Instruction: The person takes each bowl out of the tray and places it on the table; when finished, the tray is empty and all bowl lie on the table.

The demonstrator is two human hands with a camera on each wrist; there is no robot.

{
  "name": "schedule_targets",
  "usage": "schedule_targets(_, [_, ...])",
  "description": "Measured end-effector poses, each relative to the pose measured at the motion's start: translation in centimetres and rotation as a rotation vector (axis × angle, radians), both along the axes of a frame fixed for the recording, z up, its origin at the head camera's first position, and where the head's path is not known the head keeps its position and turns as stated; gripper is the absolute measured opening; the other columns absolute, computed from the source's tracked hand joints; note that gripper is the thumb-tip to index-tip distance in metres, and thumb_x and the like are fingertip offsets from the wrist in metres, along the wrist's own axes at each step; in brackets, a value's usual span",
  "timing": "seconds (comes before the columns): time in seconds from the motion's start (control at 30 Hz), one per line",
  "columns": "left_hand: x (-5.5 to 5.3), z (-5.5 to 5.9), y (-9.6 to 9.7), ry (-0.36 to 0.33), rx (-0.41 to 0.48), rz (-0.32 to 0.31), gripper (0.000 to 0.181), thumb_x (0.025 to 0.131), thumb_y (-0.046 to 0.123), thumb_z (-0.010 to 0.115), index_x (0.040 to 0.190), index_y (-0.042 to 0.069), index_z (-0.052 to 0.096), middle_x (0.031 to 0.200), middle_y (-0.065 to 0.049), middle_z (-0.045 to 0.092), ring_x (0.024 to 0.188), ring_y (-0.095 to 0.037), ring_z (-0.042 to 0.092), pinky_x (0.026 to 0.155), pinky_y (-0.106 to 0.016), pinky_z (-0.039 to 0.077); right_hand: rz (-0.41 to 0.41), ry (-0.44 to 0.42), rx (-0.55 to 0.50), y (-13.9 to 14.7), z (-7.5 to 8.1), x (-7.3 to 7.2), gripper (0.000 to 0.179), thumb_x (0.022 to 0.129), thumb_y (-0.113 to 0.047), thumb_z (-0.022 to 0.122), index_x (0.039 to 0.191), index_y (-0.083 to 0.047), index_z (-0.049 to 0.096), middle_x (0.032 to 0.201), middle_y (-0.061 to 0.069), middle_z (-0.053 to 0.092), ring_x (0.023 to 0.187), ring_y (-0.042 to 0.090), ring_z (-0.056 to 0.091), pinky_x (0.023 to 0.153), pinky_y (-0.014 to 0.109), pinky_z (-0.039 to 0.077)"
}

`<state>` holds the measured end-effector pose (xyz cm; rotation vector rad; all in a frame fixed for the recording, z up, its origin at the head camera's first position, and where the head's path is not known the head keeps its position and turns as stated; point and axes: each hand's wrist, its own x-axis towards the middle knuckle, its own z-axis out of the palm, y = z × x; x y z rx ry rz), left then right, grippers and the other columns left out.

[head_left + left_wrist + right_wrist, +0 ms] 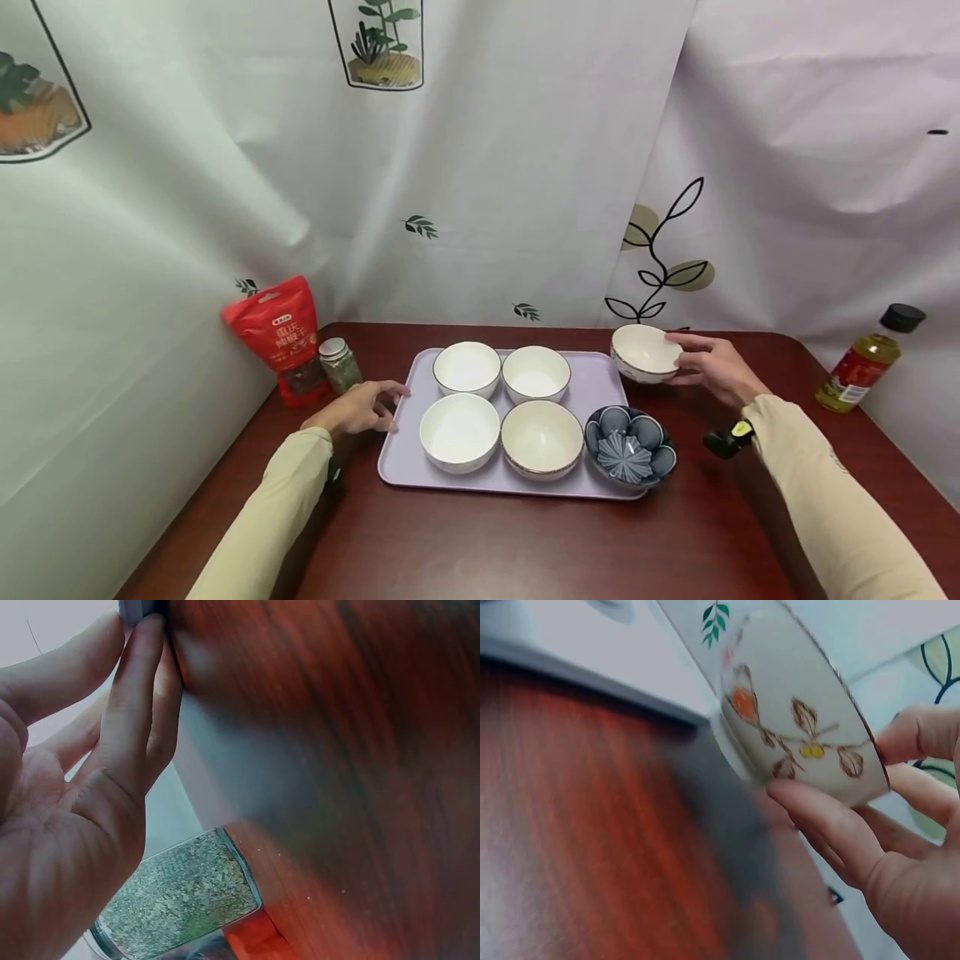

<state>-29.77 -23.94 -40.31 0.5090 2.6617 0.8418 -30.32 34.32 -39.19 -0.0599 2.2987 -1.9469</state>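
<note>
My right hand [716, 365] grips a white bowl [645, 352] by its right side, above the tray's back right corner. In the right wrist view, brown leaves and an orange bird decorate the bowl's outside [802, 727]; fingers reach under it. At the left, my left hand [365, 407] pinches the edge of a lilac tray [405, 454] between thumb and fingertips. Two plain white bowls [460, 433] [467, 368] stand on the tray's left half. Beside them are two dark-rimmed cream bowls [542, 440] [536, 373]. A blue petal-patterned bowl [630, 447] sits at the front right corner, overhanging the edge.
Left of the tray stand a red food pouch [281, 333] and a glass jar of dried herbs [340, 364] with a pale lid. An oil bottle [862, 362] with a black cap is at the far right. Patterned white cloth [480, 167] hangs behind the brown table [525, 546].
</note>
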Motion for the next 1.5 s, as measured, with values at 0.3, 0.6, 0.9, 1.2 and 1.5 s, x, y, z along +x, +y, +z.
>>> schedule_targets(0.3, [0.0,0.0,0.1,-0.002,0.021,-0.001,0.060,0.079,0.001,0.081,0.134,0.002,0.057,0.114,-0.018,0.060,0.086,-0.017,0.069,0.075,-0.029,0.053,-0.150,-0.032,-0.001,0.0,-1.2,0.5,0.066,0.094,0.003,0.051,0.155,0.005,0.027,0.148,0.034,0.034,0.080,0.005,0.070,0.079,0.037,0.061])
schedule_targets(0.6, [0.1,-0.1,0.0,-0.028,0.030,0.018,0.061,0.080,0.002,0.081,0.136,0.002,0.056,0.113,-0.016,0.058,0.083,-0.014,0.068,0.071,-0.024,0.051,-0.143,-0.017,-0.177,-0.1,-1.6,0.7,0.070,0.093,0.008,0.056,0.155,0.009,0.023,0.105,-0.002,0.059,0.081,0.008,0.072,0.077,0.035,0.061])
schedule_targets(0.9, [0.0,0.0,0.1,-0.028,0.044,0.013,0.061,0.080,0.001,0.080,0.136,0.002,0.056,0.113,-0.016,0.059,0.084,-0.014,0.068,0.073,-0.025,0.051,-0.101,-0.010,-0.286,0.0,-2.4,0.9,0.074,0.098,0.002,0.056,0.159,0.002,0.014,0.128,0.006,0.044,0.089,0.005,0.070,0.079,0.029,0.060])
schedule_targets(1.2, [0.0,-0.1,0.0,-0.021,0.022,0.020,0.060,0.081,0.001,0.080,0.136,0.004,0.057,0.112,-0.016,0.059,0.083,-0.014,0.068,0.072,-0.025,0.051,-0.028,0.030,-0.149,-0.2,-2.4,3.3,0.078,0.101,-0.011,0.058,0.162,-0.007,0.009,0.161,0.029,0.009,0.105,-0.009,0.058,0.089,0.025,0.057])
schedule_targets(1.5, [0.1,-0.2,-0.1,-0.034,0.051,0.036,0.061,0.081,0.000,0.079,0.137,0.003,0.056,0.113,-0.016,0.058,0.085,-0.015,0.068,0.072,-0.025,0.051,0.047,0.170,0.103,-2.1,-1.9,8.7,0.060,0.100,-0.014,0.061,0.149,0.007,0.036,0.122,-0.013,0.059,0.104,-0.001,0.066,0.084,0.029,0.060])
